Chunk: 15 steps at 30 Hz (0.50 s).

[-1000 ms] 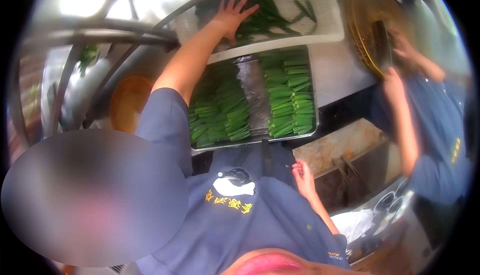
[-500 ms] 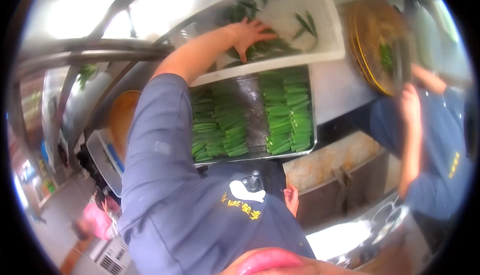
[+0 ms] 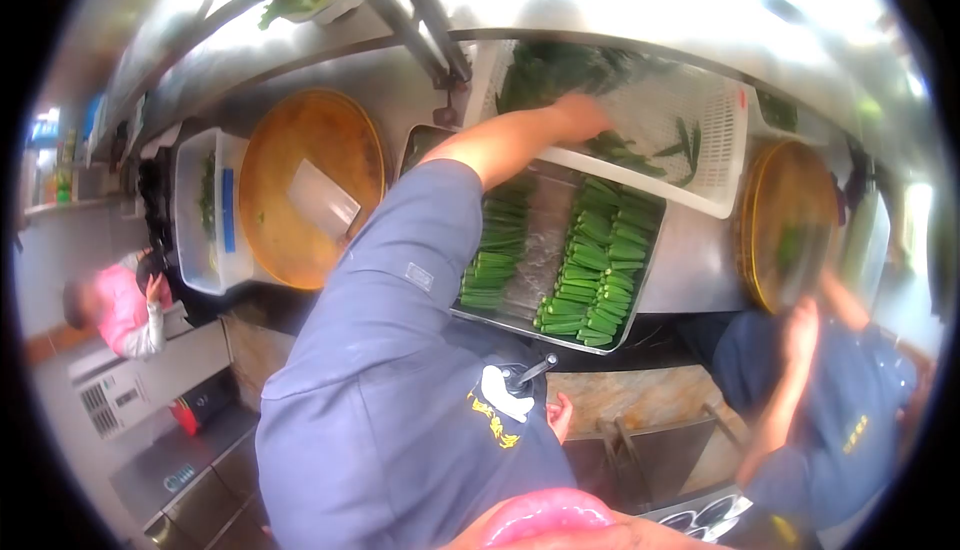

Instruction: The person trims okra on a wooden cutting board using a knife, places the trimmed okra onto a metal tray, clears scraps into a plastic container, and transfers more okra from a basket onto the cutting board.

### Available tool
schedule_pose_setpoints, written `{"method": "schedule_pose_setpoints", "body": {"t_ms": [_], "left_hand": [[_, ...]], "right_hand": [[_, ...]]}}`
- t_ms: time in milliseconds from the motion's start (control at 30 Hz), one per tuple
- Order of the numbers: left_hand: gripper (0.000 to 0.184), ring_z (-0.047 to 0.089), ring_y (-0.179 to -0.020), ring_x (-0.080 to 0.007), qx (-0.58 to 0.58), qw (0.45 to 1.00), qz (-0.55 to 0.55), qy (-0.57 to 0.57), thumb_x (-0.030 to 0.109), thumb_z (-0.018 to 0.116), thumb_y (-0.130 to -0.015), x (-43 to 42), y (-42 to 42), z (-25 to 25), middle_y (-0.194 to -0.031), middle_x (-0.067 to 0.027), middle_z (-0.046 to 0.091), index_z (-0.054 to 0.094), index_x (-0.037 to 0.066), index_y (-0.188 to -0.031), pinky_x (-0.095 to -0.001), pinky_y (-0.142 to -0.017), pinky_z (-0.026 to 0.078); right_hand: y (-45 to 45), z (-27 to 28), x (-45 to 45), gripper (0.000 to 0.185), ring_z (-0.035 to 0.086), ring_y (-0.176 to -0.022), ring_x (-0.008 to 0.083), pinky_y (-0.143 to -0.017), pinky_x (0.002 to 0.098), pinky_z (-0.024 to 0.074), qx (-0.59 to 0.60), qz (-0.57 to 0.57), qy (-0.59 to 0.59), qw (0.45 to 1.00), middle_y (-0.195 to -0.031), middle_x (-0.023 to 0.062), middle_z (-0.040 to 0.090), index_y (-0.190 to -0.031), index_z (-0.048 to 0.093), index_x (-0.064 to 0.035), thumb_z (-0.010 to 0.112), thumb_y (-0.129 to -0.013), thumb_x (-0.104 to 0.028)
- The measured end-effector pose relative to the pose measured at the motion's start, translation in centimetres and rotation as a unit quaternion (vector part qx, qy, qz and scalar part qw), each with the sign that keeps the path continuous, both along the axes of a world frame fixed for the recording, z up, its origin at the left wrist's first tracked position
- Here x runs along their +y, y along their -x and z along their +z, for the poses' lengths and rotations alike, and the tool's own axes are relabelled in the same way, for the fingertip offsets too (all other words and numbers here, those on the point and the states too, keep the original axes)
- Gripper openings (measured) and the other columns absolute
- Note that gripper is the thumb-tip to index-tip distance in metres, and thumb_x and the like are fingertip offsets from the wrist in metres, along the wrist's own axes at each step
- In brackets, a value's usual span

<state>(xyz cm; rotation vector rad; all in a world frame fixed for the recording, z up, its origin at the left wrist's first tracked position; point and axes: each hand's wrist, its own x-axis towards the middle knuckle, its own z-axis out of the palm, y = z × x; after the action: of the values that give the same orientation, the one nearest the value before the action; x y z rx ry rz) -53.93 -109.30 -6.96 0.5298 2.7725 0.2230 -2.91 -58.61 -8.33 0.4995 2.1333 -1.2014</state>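
My left hand (image 3: 585, 118) is stretched into a white plastic basket (image 3: 735, 175) over loose green vegetables (image 3: 620, 153); motion blur hides its fingers. In front of the basket lies a metal tray (image 3: 650, 280), where long green pods (image 3: 590, 280) are stacked in neat rows on both sides of a bare strip. My left forearm crosses above the tray's left part. Low by my waist, my right hand (image 3: 560, 416) hangs with fingers loosely bent and apart, nothing visible in it.
At the left, a cleaver (image 3: 322, 200) rests on a round wooden board (image 3: 270, 160) beside a clear plastic bin (image 3: 205, 270). A co-worker (image 3: 835, 410) at the right works at another round board (image 3: 775, 185). Someone in pink (image 3: 125, 310) is at far left. Metal shelf bars cross above.
The view has swung left, bringing the left board and cleaver into sight. My left hand's spread fingers have become blurred within the basket. My right hand stays low by my waist.
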Motion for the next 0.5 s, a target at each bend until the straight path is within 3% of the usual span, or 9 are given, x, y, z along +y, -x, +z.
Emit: {"method": "schedule_pose_setpoints", "body": {"t_ms": [67, 133, 200, 300, 433, 500], "left_hand": [[0.036, 0.071, -0.115, -0.0365, 0.038, 0.999, 0.002, -0.025, 0.012, 0.068, -0.093, 0.4, -0.4, 2.4, -0.118, -0.0138, 0.074, 0.069, 0.014, -0.129, -0.0518, -0.091, 0.058], [0.035, 0.070, -0.117, -0.0367, 0.081, 0.994, 0.034, -0.068, 0.010, 0.066, -0.093, 0.9, -1.3, 4.5, -0.121, -0.0136, 0.073, 0.068, 0.014, -0.128, -0.0520, -0.090, 0.058], [0.044, 0.070, -0.118, -0.0364, 0.124, 0.987, 0.055, -0.083, 0.009, 0.066, -0.092, 1.3, -3.1, 8.9, -0.123, -0.0134, 0.072, 0.066, 0.016, -0.135, -0.0503, -0.092, 0.058], [0.051, 0.070, -0.118, -0.0360, 0.189, 0.973, 0.089, -0.100, 0.012, 0.072, -0.091, 0.9, -6.5, 14.8, -0.124, -0.0126, 0.070, 0.064, 0.018, -0.141, -0.0478, -0.095, 0.059], [0.065, 0.071, -0.118, -0.0345, 0.296, 0.927, 0.179, -0.148, 0.018, 0.088, -0.082, -3.1, -15.0, 19.9, -0.126, -0.0107, 0.071, 0.064, 0.017, -0.142, -0.0470, -0.095, 0.061], [0.062, 0.073, -0.115, -0.0337, 0.311, 0.906, 0.245, -0.149, 0.015, 0.087, -0.081, -6.8, -21.0, 21.5, -0.127, -0.0113, 0.072, 0.066, 0.016, -0.140, -0.0462, -0.098, 0.062]], "right_hand": [[0.6, -0.6, 1.2, 0.050, 0.069, -0.092, 0.0182, -0.091, 0.0361, 0.0560, 0.015, -0.008, 0.023, 1.000, -0.098, 0.0065, 0.070, -0.153, 0.055, -0.0108, 0.068, -0.105, -0.010], [2.5, -0.3, 0.8, 0.053, 0.068, -0.091, 0.0178, -0.091, 0.0353, 0.0558, 0.012, 0.015, 0.047, 0.999, -0.097, 0.0059, 0.070, -0.155, 0.051, -0.0104, 0.067, -0.105, -0.008], [3.6, -2.1, 1.7, 0.055, 0.068, -0.090, 0.0171, -0.090, 0.0343, 0.0555, 0.020, 0.054, 0.054, 0.997, -0.097, 0.0054, 0.070, -0.156, 0.050, -0.0099, 0.067, -0.105, -0.007], [7.1, 0.1, -0.3, 0.057, 0.066, -0.088, 0.0155, -0.087, 0.0325, 0.0548, 0.027, 0.110, 0.067, 0.991, -0.096, 0.0046, 0.070, -0.159, 0.046, -0.0090, 0.065, -0.105, -0.006], [10.3, 2.6, -4.0, 0.059, 0.063, -0.082, 0.0134, -0.083, 0.0305, 0.0537, 0.059, 0.204, 0.097, 0.972, -0.093, 0.0041, 0.069, -0.160, 0.042, -0.0079, 0.065, -0.106, -0.007], [11.2, 2.8, -5.3, 0.057, 0.063, -0.081, 0.0135, -0.082, 0.0309, 0.0539, 0.066, 0.260, 0.084, 0.960, -0.092, 0.0039, 0.069, -0.159, 0.044, -0.0071, 0.066, -0.106, -0.008]]}}
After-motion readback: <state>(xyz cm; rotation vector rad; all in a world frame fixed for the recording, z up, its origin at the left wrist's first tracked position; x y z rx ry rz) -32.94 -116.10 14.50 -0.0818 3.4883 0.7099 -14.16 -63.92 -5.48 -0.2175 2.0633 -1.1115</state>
